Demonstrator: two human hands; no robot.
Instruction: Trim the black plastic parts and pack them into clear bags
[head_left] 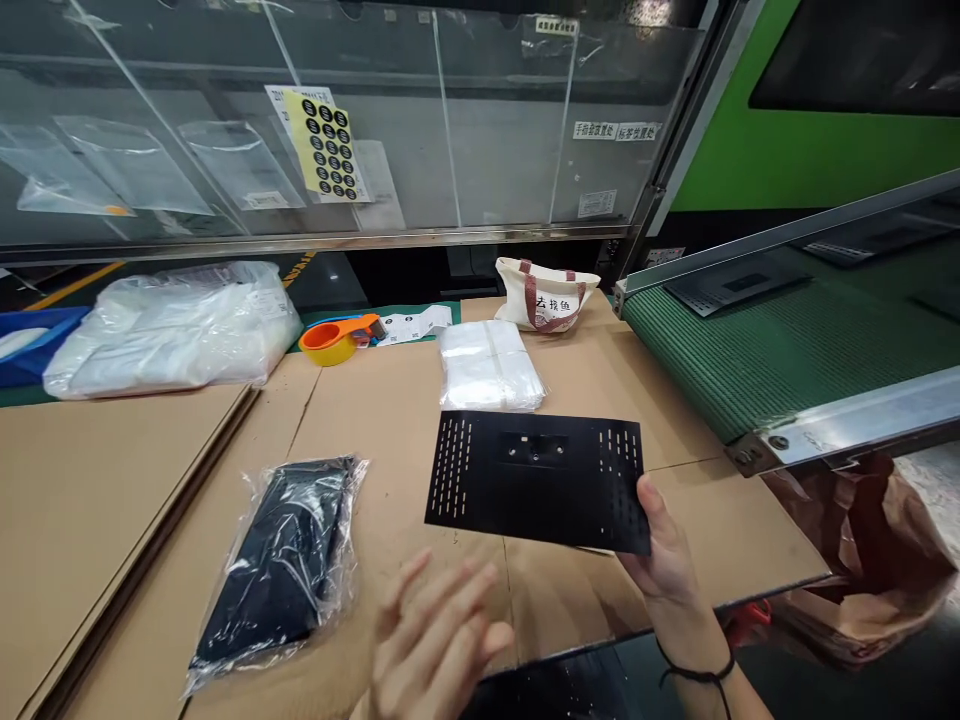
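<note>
My right hand [666, 552] grips a flat black panel [536, 490] by its right end, thumb on the top face and fingers underneath. Rows of small slots run along both ends of the panel, and a recess with small holes lies near its upper middle. Below the panel's left part is my left hand [439, 640], fingers apart and holding nothing, slightly blurred. To the left, black pieces in a clear plastic bag [274, 560] lie on the cardboard. Beyond the panel sits a stack of clear plastic bags [491, 365].
A green conveyor belt [750, 350] carries more black panels [739, 282] at right. A tape dispenser [337, 340], a cloth bag [546, 297] and a large plastic bundle [176, 325] stand at the back. Cardboard sheets [97, 500] lie left; a brown paper bag [862, 570] is lower right.
</note>
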